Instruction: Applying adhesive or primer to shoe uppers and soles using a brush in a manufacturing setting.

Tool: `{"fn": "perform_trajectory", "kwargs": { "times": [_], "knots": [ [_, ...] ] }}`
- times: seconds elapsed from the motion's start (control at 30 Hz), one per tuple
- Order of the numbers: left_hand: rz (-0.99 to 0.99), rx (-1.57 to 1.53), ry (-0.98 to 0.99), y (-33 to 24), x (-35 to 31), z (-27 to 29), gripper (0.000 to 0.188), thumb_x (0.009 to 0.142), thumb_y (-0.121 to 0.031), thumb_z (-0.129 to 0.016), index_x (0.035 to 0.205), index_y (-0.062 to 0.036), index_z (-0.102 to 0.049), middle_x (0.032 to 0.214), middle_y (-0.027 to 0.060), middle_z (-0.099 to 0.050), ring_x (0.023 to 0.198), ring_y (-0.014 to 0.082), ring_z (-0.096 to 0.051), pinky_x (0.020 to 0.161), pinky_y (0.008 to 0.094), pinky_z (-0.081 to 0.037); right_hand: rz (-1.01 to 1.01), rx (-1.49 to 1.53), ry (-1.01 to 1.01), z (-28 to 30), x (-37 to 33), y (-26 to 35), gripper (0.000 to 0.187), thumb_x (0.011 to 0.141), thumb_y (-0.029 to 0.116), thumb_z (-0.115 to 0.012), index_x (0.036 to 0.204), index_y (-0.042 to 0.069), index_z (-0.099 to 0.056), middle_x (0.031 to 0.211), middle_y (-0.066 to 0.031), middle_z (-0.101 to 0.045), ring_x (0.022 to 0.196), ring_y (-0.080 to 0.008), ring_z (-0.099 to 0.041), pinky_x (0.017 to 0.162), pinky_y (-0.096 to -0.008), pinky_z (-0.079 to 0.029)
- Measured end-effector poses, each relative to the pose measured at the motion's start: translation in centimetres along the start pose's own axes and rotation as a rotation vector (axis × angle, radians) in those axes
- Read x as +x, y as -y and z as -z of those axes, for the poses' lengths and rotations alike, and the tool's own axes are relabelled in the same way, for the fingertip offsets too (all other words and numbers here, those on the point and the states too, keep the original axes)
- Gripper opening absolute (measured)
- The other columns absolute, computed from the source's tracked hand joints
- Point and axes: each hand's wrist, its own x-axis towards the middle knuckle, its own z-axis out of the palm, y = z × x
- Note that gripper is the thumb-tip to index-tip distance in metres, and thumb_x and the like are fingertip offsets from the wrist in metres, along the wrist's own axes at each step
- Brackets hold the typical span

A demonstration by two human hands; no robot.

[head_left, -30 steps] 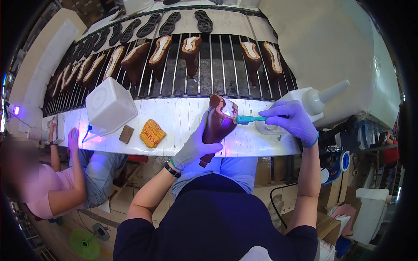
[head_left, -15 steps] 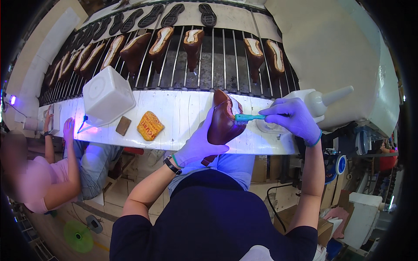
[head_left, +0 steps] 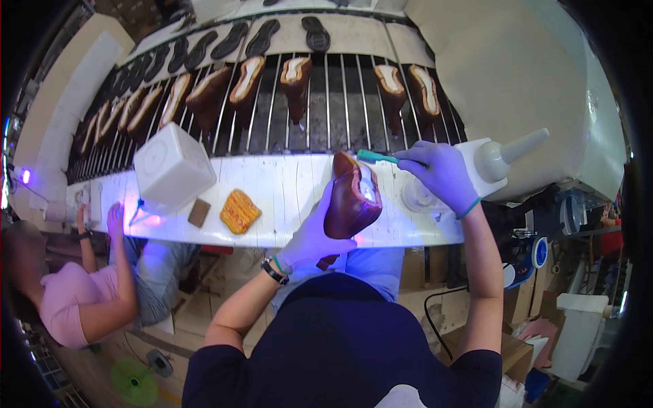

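Note:
My left hand [head_left: 309, 241], gloved in pale fabric, is wrapped round a glossy brown shoe upper [head_left: 348, 212] on a last. Its underside, with a white middle, is tilted up and to the right. Between the fingers of my gloved right hand [head_left: 441, 175] is a green toothbrush [head_left: 377, 158]. The toothbrush head is just beyond the upper's far right end; whether it touches cannot be made out. Below the right hand, a clear round dish [head_left: 416, 198] stands on the white bench.
A white squeeze bottle [head_left: 490, 166] lies to the right. On the bench [head_left: 279, 183] are a white jug [head_left: 173, 166], a brown block [head_left: 198, 213] and a yellow pad [head_left: 239, 211]. Beyond, brown uppers rest on a roller conveyor [head_left: 333, 102], with black soles [head_left: 315, 34] behind. Another person [head_left: 88, 292] sits left.
The toothbrush has lifted off the upper's edge and moved away from me, slightly left. My left hand still holds the upper, turned a little. The whole view has shifted slightly.

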Motion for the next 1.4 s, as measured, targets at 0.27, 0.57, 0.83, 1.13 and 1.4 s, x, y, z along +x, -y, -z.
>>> {"fn": "perform_trajectory", "kwargs": {
  "times": [0.27,0.57,0.83,1.13,1.4],
  "knots": [
    [0.031,-0.494,-0.020,0.5,-0.1,2.1,0.079,0.075,-0.044,-0.068,0.133,0.0026,-0.042,0.104,0.0111,-0.059,0.085,0.0179,-0.062,0.071,0.0305,-0.053,-0.352,0.667,-0.576,-2.9,-5.8,-2.2,0.021,0.086,0.006,-0.067,0.104,-0.001,-0.071,0.080,-0.0028,-0.067,0.073,-0.0077,-0.056,0.067,-0.0251,-0.045],
    [-0.381,-0.211,-0.348,0.6,20.4,6.4,0.084,0.082,-0.025,-0.073,0.147,-0.0007,-0.027,0.123,0.0135,-0.054,0.106,0.0194,-0.056,0.089,0.0284,-0.046,-0.481,0.645,-0.814,0.7,-12.0,-1.5,0.021,0.088,0.002,-0.062,0.106,-0.004,-0.070,0.081,0.0003,-0.065,0.067,-0.0024,-0.048,0.059,-0.0185,-0.037],
    [-0.164,-0.116,-0.585,8.2,25.3,8.5,0.080,0.091,-0.038,-0.062,0.145,0.0083,-0.027,0.153,0.0243,-0.026,0.143,0.0273,-0.025,0.114,0.0316,-0.021,-0.537,0.585,-0.954,-3.0,-15.9,-3.8,0.023,0.092,0.003,-0.057,0.111,-0.001,-0.069,0.080,0.0043,-0.060,0.061,0.0001,-0.041,0.053,-0.0169,-0.031],
    [-0.521,-0.174,-0.515,1.5,25.5,1.7,0.050,0.098,-0.020,-0.053,0.140,0.0047,-0.040,0.137,0.0171,-0.051,0.127,0.0234,-0.049,0.107,0.0313,-0.036,-0.835,0.556,-1.204,-17.1,-16.6,-8.5,0.017,0.090,0.008,-0.062,0.100,-0.004,-0.069,0.078,0.0014,-0.059,0.068,-0.0069,-0.050,0.061,-0.0247,-0.042],
    [-0.458,-0.135,-0.149,0.1,35.3,-6.2,0.048,0.098,-0.024,-0.055,0.137,0.0037,-0.046,0.131,0.0150,-0.056,0.121,0.0202,-0.052,0.104,0.0288,-0.038,-0.923,0.605,-1.364,-18.6,-15.8,-9.7,0.031,0.097,0.019,-0.051,0.078,-0.002,-0.063,0.060,-0.0006,-0.044,0.053,-0.0101,-0.039,0.048,-0.0304,-0.031]
  ]
}}
